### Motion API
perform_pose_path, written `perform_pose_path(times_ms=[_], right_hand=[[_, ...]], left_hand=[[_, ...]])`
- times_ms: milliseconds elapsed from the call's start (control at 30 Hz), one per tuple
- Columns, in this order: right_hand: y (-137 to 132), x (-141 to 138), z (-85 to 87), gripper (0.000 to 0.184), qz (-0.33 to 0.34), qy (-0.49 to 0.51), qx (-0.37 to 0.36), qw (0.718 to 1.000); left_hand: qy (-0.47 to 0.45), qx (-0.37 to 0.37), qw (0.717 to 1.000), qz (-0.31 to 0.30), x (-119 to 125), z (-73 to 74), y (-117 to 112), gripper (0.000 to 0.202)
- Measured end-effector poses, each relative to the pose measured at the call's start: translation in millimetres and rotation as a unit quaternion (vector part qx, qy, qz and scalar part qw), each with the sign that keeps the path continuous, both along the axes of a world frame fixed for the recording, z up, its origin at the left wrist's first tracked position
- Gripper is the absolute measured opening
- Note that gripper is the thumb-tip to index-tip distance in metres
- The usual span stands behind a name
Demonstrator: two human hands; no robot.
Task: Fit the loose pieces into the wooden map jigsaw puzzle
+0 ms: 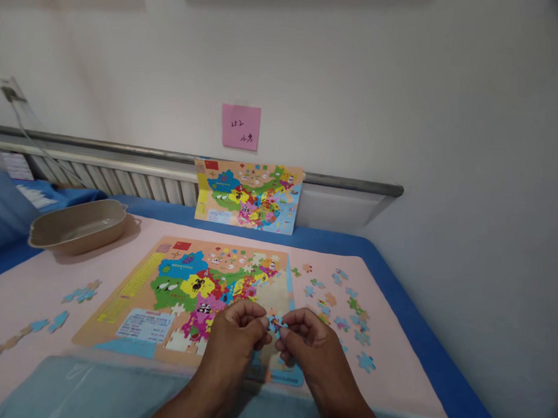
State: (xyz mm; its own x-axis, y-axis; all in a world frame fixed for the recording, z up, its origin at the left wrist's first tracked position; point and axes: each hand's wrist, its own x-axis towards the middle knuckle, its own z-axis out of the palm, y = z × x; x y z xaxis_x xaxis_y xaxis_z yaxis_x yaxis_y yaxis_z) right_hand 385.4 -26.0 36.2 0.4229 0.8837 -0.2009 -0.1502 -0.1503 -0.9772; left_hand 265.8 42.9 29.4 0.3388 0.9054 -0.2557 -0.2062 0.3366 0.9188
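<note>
Both curled, left hand (241, 327), right hand (310, 340) (close together), puzzle piece (275, 325) pinched

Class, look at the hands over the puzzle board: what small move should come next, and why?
Probably lower the colourful puzzle bit and try it along the bare area. The left hand and right hand hold it over the board, where that area lacks pieces, while the upright reference picture shows the map filled in.

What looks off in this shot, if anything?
Maybe the upright map: its left edge looks bent rather than straight. No spill visible; loose pieces beside the puzzle board look normal for an unfinished puzzle.
</note>
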Motion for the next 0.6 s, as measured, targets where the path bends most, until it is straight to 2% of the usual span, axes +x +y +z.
perform_pose_path(times_ms=[433,600], right_hand=[[0.1,-0.1,-3.2,0.021,0.008,-0.002,-0.008,1.0],[-0.2,-2.0,-2.5,0.024,0.009,0.018,-0.015,1.0]], left_hand=[[0.029,0.03,0.999,-0.023,-1.3,2.5,0.8,0.024],[0.028,0.078,0.996,-0.028,-1.1,-5.1,-1.4,0.02]])
